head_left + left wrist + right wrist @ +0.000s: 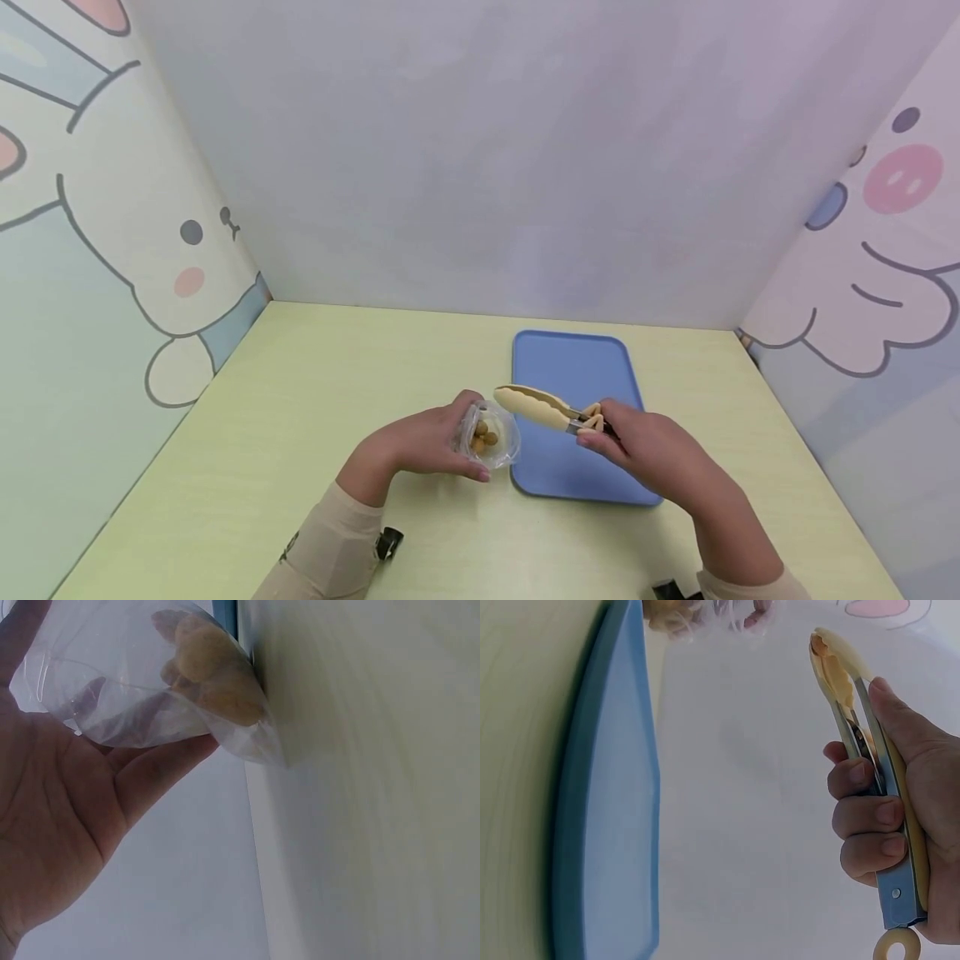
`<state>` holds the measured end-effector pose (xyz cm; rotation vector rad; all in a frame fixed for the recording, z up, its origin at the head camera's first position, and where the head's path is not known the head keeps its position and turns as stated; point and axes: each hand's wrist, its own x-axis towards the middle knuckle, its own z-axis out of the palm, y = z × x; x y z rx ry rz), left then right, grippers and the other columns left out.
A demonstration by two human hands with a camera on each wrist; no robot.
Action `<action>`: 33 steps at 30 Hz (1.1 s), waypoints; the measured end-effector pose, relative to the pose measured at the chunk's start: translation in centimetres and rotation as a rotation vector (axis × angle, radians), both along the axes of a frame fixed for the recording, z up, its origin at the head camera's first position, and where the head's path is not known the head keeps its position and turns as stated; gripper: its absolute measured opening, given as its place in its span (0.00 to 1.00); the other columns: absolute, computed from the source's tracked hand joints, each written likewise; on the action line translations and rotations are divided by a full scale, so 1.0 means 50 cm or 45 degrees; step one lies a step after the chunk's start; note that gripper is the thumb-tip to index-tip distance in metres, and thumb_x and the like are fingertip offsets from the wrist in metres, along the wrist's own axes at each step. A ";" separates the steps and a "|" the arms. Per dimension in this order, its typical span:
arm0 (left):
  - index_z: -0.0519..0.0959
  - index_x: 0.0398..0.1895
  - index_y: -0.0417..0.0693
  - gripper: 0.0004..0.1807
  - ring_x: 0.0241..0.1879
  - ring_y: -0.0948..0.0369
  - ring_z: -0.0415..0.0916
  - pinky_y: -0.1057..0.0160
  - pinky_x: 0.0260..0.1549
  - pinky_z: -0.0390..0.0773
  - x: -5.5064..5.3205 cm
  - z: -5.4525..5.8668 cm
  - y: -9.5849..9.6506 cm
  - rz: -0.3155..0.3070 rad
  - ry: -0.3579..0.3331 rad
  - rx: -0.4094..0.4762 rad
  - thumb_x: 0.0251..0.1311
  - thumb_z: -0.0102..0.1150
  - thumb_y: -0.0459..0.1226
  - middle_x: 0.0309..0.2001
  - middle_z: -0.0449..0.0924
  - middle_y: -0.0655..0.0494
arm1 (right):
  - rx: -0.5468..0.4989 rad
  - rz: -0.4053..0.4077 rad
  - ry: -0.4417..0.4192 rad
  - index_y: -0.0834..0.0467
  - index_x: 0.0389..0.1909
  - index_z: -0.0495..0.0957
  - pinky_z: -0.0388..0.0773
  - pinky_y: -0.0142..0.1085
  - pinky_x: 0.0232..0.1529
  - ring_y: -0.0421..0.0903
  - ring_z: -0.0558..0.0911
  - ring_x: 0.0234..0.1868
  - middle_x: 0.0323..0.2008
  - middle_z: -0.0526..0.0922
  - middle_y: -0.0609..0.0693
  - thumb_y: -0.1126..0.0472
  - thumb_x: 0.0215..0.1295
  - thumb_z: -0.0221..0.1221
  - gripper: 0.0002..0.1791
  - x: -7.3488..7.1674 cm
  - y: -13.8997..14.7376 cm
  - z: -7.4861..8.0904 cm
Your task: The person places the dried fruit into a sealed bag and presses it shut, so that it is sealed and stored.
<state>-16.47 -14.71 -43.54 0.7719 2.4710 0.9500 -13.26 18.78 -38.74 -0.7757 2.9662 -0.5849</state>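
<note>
Thumb and fingers of my left hand (426, 437) hold a clear plastic bag (507, 437) by its sides, its mouth opening upward. Several small round brown pieces (210, 667) lie at the bottom of the bag; what they are I cannot tell. My right hand (652, 450) grips a pair of tongs (891, 772) with cream scalloped tips and metal arms. In the right wrist view its fingers wrap round the handle. The tong tips point left, above and beside the bag, slightly apart with nothing between them.
A blue rectangular tray (570, 367) lies on the pale yellow table (360, 358), under the tongs and just right of the bag. A grey-white wall (480, 167) rises behind, with cartoon-printed panels at both sides.
</note>
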 end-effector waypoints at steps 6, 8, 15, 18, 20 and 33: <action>0.54 0.65 0.63 0.50 0.39 0.64 0.74 0.63 0.40 0.73 0.002 0.000 0.000 0.006 -0.012 -0.011 0.43 0.71 0.65 0.43 0.73 0.61 | 0.016 0.044 -0.020 0.45 0.34 0.68 0.62 0.29 0.21 0.31 0.61 0.18 0.20 0.65 0.35 0.35 0.69 0.51 0.18 0.005 -0.014 -0.007; 0.54 0.65 0.64 0.50 0.39 0.64 0.74 0.63 0.41 0.73 0.002 0.000 0.001 0.006 -0.014 -0.002 0.43 0.72 0.64 0.43 0.74 0.60 | 0.028 0.064 -0.013 0.45 0.34 0.68 0.62 0.29 0.21 0.31 0.61 0.18 0.20 0.64 0.35 0.34 0.68 0.51 0.18 0.005 -0.018 -0.010; 0.55 0.63 0.67 0.48 0.39 0.64 0.74 0.63 0.41 0.73 -0.001 -0.004 0.003 -0.002 -0.010 0.007 0.43 0.72 0.64 0.46 0.76 0.57 | 0.093 0.095 0.038 0.41 0.32 0.69 0.61 0.28 0.21 0.30 0.60 0.19 0.19 0.63 0.32 0.31 0.65 0.50 0.19 0.003 -0.025 -0.025; 0.55 0.63 0.66 0.48 0.38 0.64 0.74 0.63 0.40 0.74 -0.002 -0.004 0.003 -0.004 -0.009 0.009 0.42 0.72 0.63 0.46 0.76 0.57 | 0.127 0.103 0.057 0.42 0.31 0.68 0.60 0.29 0.21 0.31 0.60 0.19 0.19 0.62 0.33 0.29 0.63 0.51 0.21 0.002 -0.028 -0.028; 0.55 0.63 0.65 0.48 0.37 0.64 0.74 0.63 0.39 0.74 -0.002 -0.003 0.004 -0.002 -0.024 0.013 0.43 0.72 0.63 0.45 0.75 0.58 | 0.148 0.114 0.065 0.44 0.33 0.69 0.61 0.29 0.21 0.31 0.61 0.20 0.20 0.63 0.34 0.27 0.60 0.52 0.24 0.003 -0.030 -0.028; 0.54 0.64 0.64 0.50 0.37 0.63 0.75 0.62 0.39 0.74 0.000 -0.001 0.006 0.008 -0.035 -0.006 0.41 0.73 0.63 0.43 0.74 0.62 | 0.163 0.097 0.113 0.45 0.44 0.74 0.67 0.31 0.25 0.31 0.67 0.23 0.29 0.71 0.34 0.22 0.52 0.55 0.33 0.015 -0.024 -0.005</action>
